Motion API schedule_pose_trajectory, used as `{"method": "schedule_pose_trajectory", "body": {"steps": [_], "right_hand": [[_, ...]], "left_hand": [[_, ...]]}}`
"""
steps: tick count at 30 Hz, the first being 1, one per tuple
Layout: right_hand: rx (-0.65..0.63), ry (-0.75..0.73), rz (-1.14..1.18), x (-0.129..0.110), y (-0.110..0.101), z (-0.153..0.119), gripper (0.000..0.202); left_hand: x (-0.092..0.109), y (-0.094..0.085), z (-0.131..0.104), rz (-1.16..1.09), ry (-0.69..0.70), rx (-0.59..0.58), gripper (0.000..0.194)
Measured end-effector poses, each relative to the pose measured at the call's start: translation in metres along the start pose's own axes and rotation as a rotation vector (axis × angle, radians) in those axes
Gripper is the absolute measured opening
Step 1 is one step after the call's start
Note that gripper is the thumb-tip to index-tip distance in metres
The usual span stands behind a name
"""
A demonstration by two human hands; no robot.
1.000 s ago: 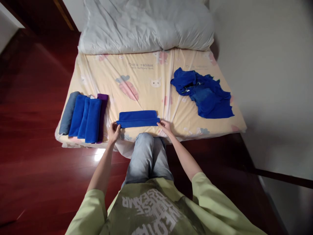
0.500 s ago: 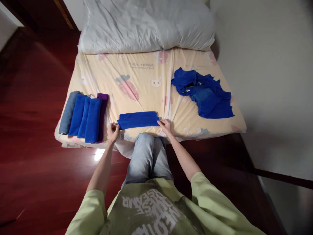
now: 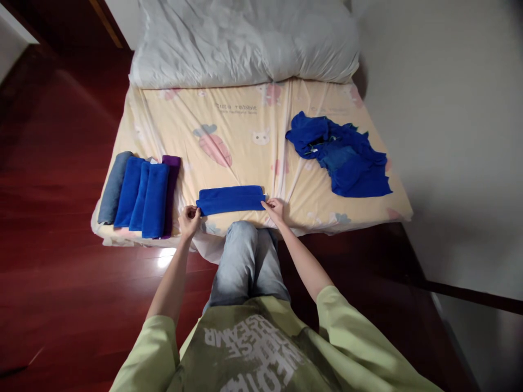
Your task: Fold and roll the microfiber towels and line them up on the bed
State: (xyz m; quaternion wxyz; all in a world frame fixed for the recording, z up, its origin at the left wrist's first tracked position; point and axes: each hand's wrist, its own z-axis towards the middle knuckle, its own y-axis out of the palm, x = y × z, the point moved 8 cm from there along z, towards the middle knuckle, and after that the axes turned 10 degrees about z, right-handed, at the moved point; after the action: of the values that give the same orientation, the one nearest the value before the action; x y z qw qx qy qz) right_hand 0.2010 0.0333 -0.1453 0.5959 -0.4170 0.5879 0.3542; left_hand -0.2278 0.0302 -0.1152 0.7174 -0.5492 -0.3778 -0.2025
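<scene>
Floor (image 3: 61,256): dark red and glossy; I see a bright reflection beside the bed's near edge.
Wall (image 3: 445,141): pale, off to the right.
Bed (image 3: 249,163): cream sheet printed with carrots and rabbits, creased in places.
Duvet (image 3: 245,43): whitish and puffy, bunched across the bed's far part.
Shirt (image 3: 253,348): green, with white lettering, on the person whose view I share.
Jeans (image 3: 237,261): faded blue, knees at the near edge.
Loose blue heap (image 3: 355,169): crumpled on the bed's right side, well apart from both hands.
Row of folded cloths (image 3: 155,201): near the left edge, side by side and partly overlapping; I make out one grey-blue, several blue and one purple.
Folded blue strip (image 3: 231,200): lying crosswise near the front edge, between the row and the heap, one layer's edge showing along its length.
Left hand (image 3: 189,219): narrowed, thumb and fingers pinching the strip's near left corner.
Right hand (image 3: 275,209): narrowed too, thumb on top, gripping the strip's right end.
White tag (image 3: 314,150): on the heap; I can't read it.
</scene>
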Motion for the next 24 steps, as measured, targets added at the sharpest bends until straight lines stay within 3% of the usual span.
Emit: {"method": "schedule_pose_trajectory", "body": {"steps": [7,11,14,18,21,24], "right_hand": [[-0.009,0.044,0.007,0.003,0.001,0.001,0.056],[-0.036,0.029,-0.001,-0.015,-0.004,0.004,0.059],[-0.035,-0.023,-0.011,-0.036,-0.016,0.004,0.059],[-0.034,-0.137,-0.061,-0.062,-0.032,-0.004,0.044],[-0.212,-0.348,-0.240,-0.083,-0.018,-0.019,0.031],[-0.425,-0.498,-0.478,-0.086,0.011,-0.037,0.048]], "left_hand": [[-0.005,0.003,0.001,0.000,-0.006,-0.027,0.029],[0.002,0.000,0.004,-0.014,0.018,-0.076,0.035],[0.009,-0.013,0.005,-0.033,0.064,-0.089,0.039],[0.032,-0.032,0.000,0.073,0.326,-0.119,0.039],[0.050,-0.019,-0.012,0.188,0.571,-0.281,0.046],[0.057,0.004,-0.017,0.303,0.659,-0.368,0.059]]}}
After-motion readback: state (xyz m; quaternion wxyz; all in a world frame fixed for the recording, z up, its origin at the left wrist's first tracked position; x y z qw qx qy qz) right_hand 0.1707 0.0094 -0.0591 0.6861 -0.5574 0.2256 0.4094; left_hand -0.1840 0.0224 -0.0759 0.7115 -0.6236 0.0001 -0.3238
